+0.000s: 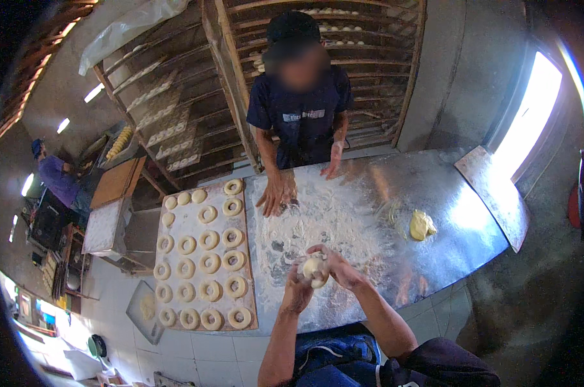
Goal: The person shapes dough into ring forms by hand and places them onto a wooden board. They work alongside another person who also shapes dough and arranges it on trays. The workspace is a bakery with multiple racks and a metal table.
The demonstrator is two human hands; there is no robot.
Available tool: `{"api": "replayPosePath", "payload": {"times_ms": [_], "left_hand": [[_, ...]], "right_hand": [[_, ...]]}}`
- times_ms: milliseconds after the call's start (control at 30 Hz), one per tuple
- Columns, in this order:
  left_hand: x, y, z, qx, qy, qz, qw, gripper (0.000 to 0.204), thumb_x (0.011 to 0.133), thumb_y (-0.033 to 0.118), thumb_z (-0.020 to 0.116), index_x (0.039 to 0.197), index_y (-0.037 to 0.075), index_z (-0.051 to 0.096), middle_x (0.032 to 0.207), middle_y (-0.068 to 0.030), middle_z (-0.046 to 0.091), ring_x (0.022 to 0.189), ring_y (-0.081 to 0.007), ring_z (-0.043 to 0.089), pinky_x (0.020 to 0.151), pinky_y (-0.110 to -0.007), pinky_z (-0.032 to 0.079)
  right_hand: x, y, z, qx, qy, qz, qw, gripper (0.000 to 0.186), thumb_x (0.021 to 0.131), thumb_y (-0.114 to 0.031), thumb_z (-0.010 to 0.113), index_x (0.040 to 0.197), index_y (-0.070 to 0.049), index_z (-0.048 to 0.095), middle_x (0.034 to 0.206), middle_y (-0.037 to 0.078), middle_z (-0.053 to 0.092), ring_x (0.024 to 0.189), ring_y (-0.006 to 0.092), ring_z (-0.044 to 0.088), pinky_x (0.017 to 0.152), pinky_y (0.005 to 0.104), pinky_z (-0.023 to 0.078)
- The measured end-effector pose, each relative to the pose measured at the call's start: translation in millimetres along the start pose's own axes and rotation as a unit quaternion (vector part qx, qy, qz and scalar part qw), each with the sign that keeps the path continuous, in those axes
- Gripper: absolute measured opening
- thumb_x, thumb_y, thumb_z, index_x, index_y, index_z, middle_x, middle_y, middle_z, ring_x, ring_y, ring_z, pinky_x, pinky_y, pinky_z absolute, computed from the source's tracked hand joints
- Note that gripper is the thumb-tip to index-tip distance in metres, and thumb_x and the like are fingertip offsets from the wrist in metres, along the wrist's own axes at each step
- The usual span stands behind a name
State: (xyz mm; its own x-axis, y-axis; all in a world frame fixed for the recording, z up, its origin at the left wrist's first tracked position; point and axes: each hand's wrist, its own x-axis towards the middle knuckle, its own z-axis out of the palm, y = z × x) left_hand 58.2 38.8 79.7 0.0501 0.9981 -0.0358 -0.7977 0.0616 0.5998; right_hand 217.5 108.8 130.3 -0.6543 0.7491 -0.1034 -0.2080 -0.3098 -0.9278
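Note:
Over the near side of the floured metal table (463,193), a pale piece of dough (314,267) is held between my two hands. My left hand (296,291) closes round its left side. From the right, the bent fingers of my right hand (341,271) press on it. Part of the dough is covered by my fingers, so its full shape is hidden. To the left lies a board (186,219) bearing several rows of dough rings (209,262) and a few round dough balls (184,198) at its far end.
A yellowish lump (422,225) rests on the table's right part. Opposite me, a person (298,97) in a dark shirt has one hand on the flour. A metal sheet (492,193) juts past the right end. Wooden racks (237,97) stand behind; another person (60,177) is far left.

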Motion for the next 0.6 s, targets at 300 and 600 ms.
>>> {"api": "replayPosePath", "payload": {"times_ms": [300, 600], "left_hand": [[21, -8, 5, 0.145, 0.116, 0.143, 0.972, 0.019, 0.101, 0.023, 0.048, 0.114, 0.010, 0.050, 0.099, -0.0046, 0.064, 0.089, -0.0229, 0.068, 0.065, -0.035, 0.053], [36, -34, -8, 0.150, 0.173, 0.164, 0.960, 0.034, 0.103, 0.038, 0.049, 0.077, 0.015, 0.049, 0.067, 0.0005, 0.044, 0.063, -0.0152, 0.049, 0.058, -0.033, 0.037]], "right_hand": [[7, 31, 3, -0.028, 0.223, 0.046, 0.973, 0.068, 0.101, -0.060, 0.047, 0.087, 0.003, 0.067, 0.081, 0.009, 0.069, 0.069, 0.0190, 0.061, 0.064, 0.0381, 0.050], [8, 43, 21, -0.143, 0.251, -0.056, 0.956, 0.068, 0.100, -0.057, 0.052, 0.071, 0.003, 0.063, 0.060, 0.004, 0.058, 0.060, 0.0135, 0.052, 0.053, 0.0386, 0.044]]}}
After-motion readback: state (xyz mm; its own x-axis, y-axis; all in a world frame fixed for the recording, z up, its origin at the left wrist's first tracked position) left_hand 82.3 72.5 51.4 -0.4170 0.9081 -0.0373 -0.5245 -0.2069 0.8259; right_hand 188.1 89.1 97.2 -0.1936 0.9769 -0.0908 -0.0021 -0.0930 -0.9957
